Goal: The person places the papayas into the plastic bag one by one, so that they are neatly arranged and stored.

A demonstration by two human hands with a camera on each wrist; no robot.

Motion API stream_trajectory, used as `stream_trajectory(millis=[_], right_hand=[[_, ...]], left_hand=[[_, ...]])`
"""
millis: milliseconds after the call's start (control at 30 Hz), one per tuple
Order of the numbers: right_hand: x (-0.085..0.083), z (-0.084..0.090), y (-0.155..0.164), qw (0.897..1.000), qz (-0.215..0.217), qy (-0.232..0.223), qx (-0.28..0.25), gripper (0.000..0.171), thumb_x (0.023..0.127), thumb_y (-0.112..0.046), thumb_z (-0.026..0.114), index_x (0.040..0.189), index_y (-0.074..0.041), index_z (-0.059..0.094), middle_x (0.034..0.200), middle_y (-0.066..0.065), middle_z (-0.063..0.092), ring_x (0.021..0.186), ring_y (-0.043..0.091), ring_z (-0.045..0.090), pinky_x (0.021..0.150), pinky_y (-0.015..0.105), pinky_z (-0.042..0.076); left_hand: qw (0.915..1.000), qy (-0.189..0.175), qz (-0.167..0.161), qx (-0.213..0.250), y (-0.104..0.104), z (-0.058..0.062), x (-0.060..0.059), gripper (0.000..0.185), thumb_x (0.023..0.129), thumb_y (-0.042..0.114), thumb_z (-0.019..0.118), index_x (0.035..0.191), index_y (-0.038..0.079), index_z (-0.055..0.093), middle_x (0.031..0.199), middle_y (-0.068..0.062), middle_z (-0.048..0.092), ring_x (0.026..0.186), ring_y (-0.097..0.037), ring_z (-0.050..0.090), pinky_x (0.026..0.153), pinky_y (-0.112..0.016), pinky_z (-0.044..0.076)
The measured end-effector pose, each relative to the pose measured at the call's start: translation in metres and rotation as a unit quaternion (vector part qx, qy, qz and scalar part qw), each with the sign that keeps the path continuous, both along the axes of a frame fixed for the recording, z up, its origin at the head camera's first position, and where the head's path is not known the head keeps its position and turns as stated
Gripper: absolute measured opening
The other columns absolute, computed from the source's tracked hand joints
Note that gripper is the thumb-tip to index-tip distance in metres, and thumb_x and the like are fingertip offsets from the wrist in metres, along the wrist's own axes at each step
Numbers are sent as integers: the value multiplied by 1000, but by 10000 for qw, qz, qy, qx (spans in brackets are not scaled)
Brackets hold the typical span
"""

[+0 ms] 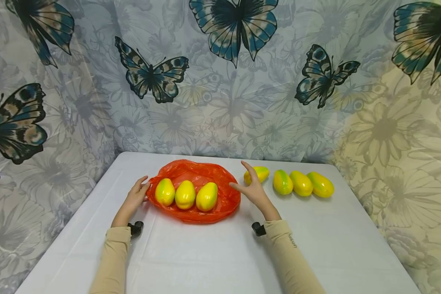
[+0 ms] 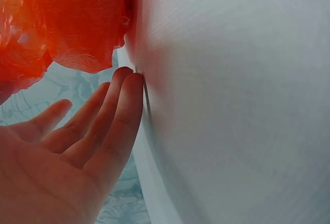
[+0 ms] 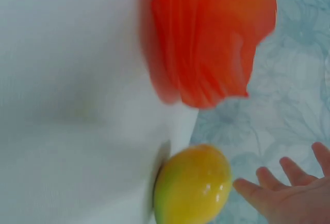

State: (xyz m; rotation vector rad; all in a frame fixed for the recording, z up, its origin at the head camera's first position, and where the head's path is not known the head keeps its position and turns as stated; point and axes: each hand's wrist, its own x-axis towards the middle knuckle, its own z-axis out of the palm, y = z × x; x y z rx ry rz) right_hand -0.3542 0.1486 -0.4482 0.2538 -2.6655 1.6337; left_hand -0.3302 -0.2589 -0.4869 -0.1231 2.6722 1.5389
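Orange plastic bag was lying flat and open on the white desk, with three yellow-green mangoes sitting in a row on top of it. Four more mangoes were lined up to the right on the bare desk, well apart from the bag except for the nearest mango, which sat just behind the right hand.

Left hand was at the bag's left edge, fingers straight and loosely together, touching or almost touching the plastic, hard to say which from the wrist view. Right hand was spread wide open, holding nothing, hovering between the bag's right edge and that nearest mango.

My read: this was the loading step, three in and four to go. The next move would have called for the right hand to curl round the nearest mango and lift it over the bag's rim, while the left kept the plastic from sliding.
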Motion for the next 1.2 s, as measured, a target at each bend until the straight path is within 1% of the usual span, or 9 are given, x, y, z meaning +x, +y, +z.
stream_trajectory(millis=[233,467,567,633,733,867,933,1067,1200], right_hand=[[-3,1,29,9989,-337,277,147,90,82,-35,79,154,-29,25,164,7,16,151,35,14,117,65,18],[-1,3,63,9977,-378,434,353,89,85,-30,76,156,-22,22,164,11,14,151,38,11,118,65,15],[-1,3,78,9956,-503,618,490,89,85,-27,76,156,-19,22,163,15,15,151,39,12,119,63,16],[-1,2,87,9938,-620,684,613,90,85,-28,76,156,-19,22,163,16,15,150,40,12,118,64,16],[-3,1,100,9923,-719,811,601,89,85,-25,77,156,-16,23,162,19,16,150,42,13,117,65,16],[-4,2,117,9894,-864,1046,513,86,84,-21,77,154,-13,28,161,19,20,149,42,14,118,64,16],[-4,3,125,9884,-960,1069,501,84,85,-23,77,153,-13,29,162,18,20,150,41,14,118,64,16],[-3,5,142,9874,-1193,951,424,83,87,-27,75,154,-15,28,164,15,14,151,39,10,119,63,13],[0,8,159,9848,-1420,967,270,80,88,-23,73,154,-15,29,165,13,10,152,36,7,119,64,11]], left_hand=[[10000,29,-27,-7,0,-1,0,65,106,42,32,155,4,16,145,-33,40,118,-43,55,90,-40,57],[10000,36,2,0,-1,-2,1,62,106,39,32,155,3,17,144,-33,40,118,-42,54,87,-38,58],[10000,31,-15,-1,-1,-2,0,64,106,41,33,155,3,17,144,-33,40,118,-42,54,88,-39,58],[10000,23,-20,-3,0,-1,0,64,106,42,33,155,4,17,144,-33,40,119,-42,54,89,-40,57],[10000,8,14,-14,0,0,1,64,106,42,32,155,4,16,145,-33,39,120,-42,53,91,-41,57],[10000,-20,14,-21,0,-1,1,64,106,42,32,155,4,16,145,-33,39,118,-40,54,90,-39,57],[10000,4,42,-7,0,-1,2,63,106,41,33,155,5,17,144,-33,40,116,-40,54,89,-38,57],[10000,56,57,-10,0,-1,2,62,106,40,33,155,4,18,143,-33,41,117,-40,55,87,-36,58],[10000,64,50,14,0,1,3,62,106,39,33,155,3,17,144,-34,40,117,-40,54,86,-35,58]])
